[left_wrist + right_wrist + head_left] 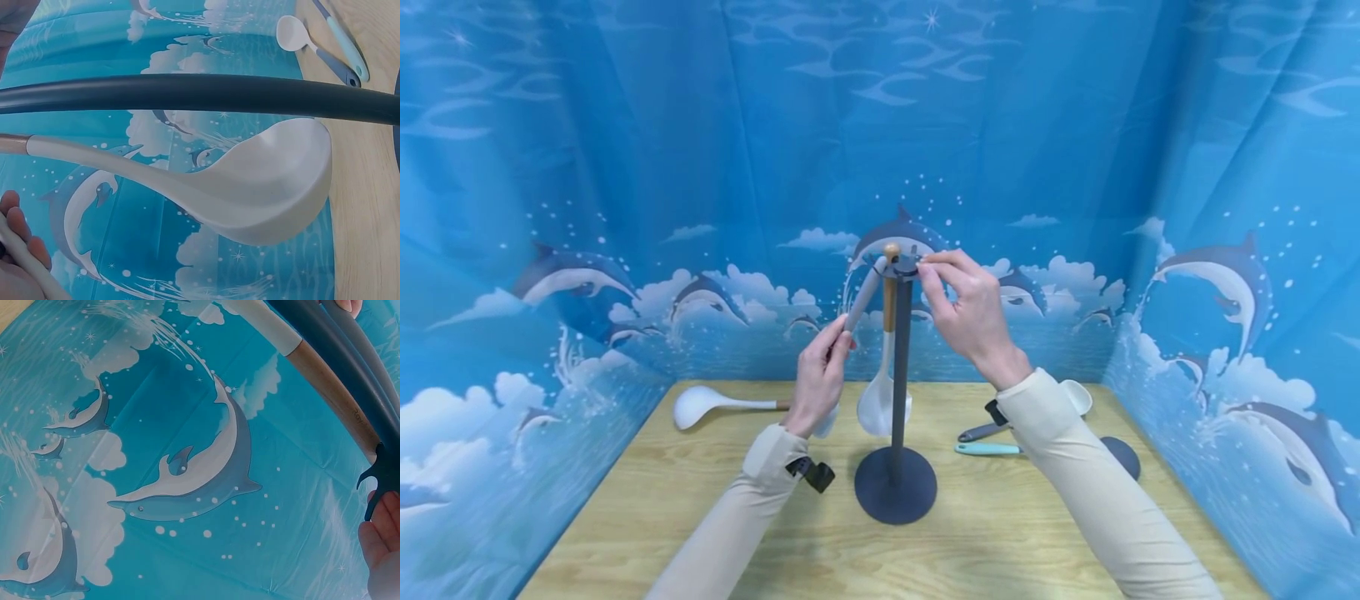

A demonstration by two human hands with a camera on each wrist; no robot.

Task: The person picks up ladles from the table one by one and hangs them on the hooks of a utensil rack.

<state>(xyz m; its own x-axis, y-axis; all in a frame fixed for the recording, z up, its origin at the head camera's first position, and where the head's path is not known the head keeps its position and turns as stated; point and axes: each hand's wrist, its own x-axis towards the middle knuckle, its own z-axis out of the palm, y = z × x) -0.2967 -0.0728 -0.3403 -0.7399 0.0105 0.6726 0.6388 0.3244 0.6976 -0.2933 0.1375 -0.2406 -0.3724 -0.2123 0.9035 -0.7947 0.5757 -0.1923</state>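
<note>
Blue curtains (625, 125) hung behind the table (1015, 533). From far, I saw the left hand (822, 371) grip a grey handle (864, 297), tilted near the top of the stand (901, 375); the right hand (966, 312) pinched its hook (373, 505).

The place looks like a small staged booth — a recording corner of a lab or studio rather than a working kitchen. A blue curtain (625, 108), printed with dolphins (577, 272), clouds (497, 396) and splashing water, hangs in folds at the back and along both sides, boxing in a pale wood-grain table (625, 500). Kitchen goods stand against this seaside print: a dark stand (900, 367), a white ladle (696, 408) lying to the left and a turquoise handle (988, 449) to the right. Black devices (811, 472) strapped on both wrists — wearable cameras — also suggest a recording set.
</note>
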